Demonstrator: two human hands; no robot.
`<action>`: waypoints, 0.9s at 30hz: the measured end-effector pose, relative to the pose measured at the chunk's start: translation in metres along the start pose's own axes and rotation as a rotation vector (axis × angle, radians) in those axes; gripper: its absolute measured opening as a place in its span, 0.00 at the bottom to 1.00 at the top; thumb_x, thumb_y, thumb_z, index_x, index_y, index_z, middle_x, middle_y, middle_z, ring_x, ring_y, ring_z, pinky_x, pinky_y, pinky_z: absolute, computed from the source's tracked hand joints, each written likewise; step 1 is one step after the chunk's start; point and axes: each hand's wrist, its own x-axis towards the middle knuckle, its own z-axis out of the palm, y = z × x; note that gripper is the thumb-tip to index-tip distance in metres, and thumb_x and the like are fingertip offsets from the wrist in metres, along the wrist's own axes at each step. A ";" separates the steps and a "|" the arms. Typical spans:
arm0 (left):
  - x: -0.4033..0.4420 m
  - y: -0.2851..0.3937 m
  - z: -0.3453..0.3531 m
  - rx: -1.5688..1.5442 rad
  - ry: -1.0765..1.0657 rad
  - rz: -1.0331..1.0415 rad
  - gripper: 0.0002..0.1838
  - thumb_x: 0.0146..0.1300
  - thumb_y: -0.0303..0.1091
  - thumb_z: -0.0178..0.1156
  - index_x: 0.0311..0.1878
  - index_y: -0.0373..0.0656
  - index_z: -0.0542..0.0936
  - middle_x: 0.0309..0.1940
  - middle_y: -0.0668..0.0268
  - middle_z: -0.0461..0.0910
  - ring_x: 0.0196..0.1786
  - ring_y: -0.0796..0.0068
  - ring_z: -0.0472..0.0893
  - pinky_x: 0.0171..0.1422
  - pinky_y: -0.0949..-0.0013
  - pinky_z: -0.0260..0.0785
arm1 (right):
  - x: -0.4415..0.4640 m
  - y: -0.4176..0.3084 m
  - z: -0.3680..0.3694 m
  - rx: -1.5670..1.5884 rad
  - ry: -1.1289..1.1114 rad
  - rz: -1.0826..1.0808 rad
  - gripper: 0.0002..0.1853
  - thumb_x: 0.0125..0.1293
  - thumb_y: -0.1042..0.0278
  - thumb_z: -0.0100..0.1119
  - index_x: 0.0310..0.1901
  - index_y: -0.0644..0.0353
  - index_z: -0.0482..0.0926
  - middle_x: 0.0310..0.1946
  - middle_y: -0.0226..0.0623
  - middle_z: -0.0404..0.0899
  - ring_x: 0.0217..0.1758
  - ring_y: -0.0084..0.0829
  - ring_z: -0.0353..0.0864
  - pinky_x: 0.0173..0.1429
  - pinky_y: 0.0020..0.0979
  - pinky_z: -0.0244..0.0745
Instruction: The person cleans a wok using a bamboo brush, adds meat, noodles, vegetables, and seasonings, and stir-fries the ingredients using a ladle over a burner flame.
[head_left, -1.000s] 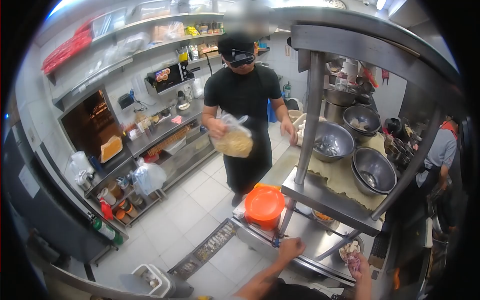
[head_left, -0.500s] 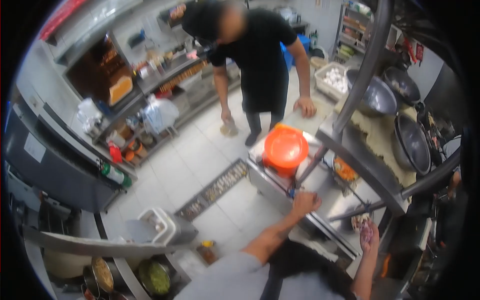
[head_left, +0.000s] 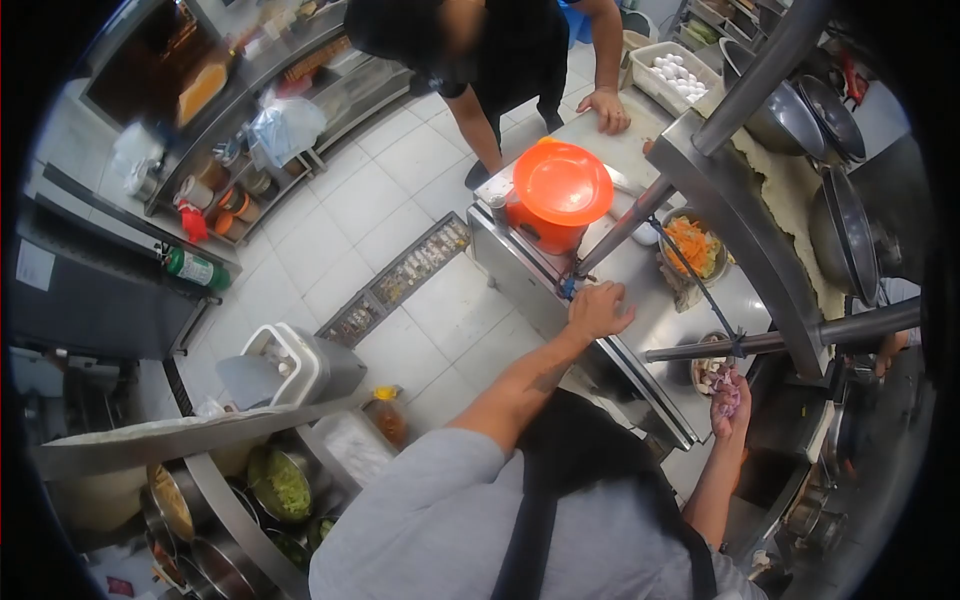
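My right hand (head_left: 737,408), palm upturned, cups a heap of chopped red onion (head_left: 727,393). Just beyond it, a bowl (head_left: 707,365) of pale and reddish chopped pieces sits on the steel table (head_left: 650,370), partly hidden by a metal bar. My left hand (head_left: 600,312) is above the table's near edge, fingers loosely extended and nothing visible in them. An orange plastic lid or dish (head_left: 563,182) tops an orange container (head_left: 543,232) beyond that hand. Farther along the table stands a bowl of shredded carrot (head_left: 692,248).
A co-worker in black (head_left: 500,60) leans at the far side, one hand (head_left: 603,110) on the board. A metal frame (head_left: 740,220) crosses above the table. Eggs fill a white crate (head_left: 678,72). A floor drain (head_left: 400,280) and a bin (head_left: 300,365) lie left.
My view has shifted toward the table. The left hand's fingers have loosened from a more curled shape. Across the table, the co-worker has bent lower. The onion stays in my right hand.
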 end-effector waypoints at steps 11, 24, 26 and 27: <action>-0.002 -0.008 0.005 0.030 -0.096 -0.048 0.16 0.54 0.47 0.67 0.24 0.44 0.79 0.22 0.57 0.80 0.30 0.53 0.82 0.35 0.56 0.73 | -0.018 0.003 0.006 0.034 0.081 -0.080 0.07 0.71 0.76 0.54 0.49 0.61 0.75 0.42 0.38 0.77 0.26 0.19 0.73 0.19 0.16 0.70; -0.079 0.031 -0.008 -0.111 -0.169 -0.171 0.13 0.64 0.37 0.64 0.29 0.38 0.81 0.18 0.58 0.80 0.21 0.64 0.80 0.30 0.64 0.71 | -0.215 -0.034 -0.097 0.281 0.208 -0.355 0.09 0.69 0.78 0.57 0.49 0.58 0.74 0.39 0.36 0.76 0.26 0.18 0.72 0.18 0.15 0.64; -0.109 0.056 0.005 -0.110 -0.243 -0.173 0.12 0.64 0.38 0.64 0.30 0.38 0.82 0.19 0.58 0.81 0.22 0.64 0.82 0.31 0.65 0.72 | -0.255 -0.040 -0.150 0.331 0.180 -0.408 0.09 0.70 0.78 0.56 0.49 0.58 0.74 0.39 0.36 0.76 0.26 0.17 0.72 0.18 0.15 0.64; -0.131 0.064 0.019 -0.112 -0.273 -0.151 0.12 0.63 0.38 0.65 0.30 0.39 0.82 0.20 0.58 0.82 0.23 0.64 0.83 0.31 0.65 0.72 | -0.276 -0.043 -0.179 0.357 0.165 -0.441 0.08 0.70 0.78 0.55 0.49 0.58 0.73 0.39 0.36 0.75 0.25 0.17 0.71 0.18 0.15 0.64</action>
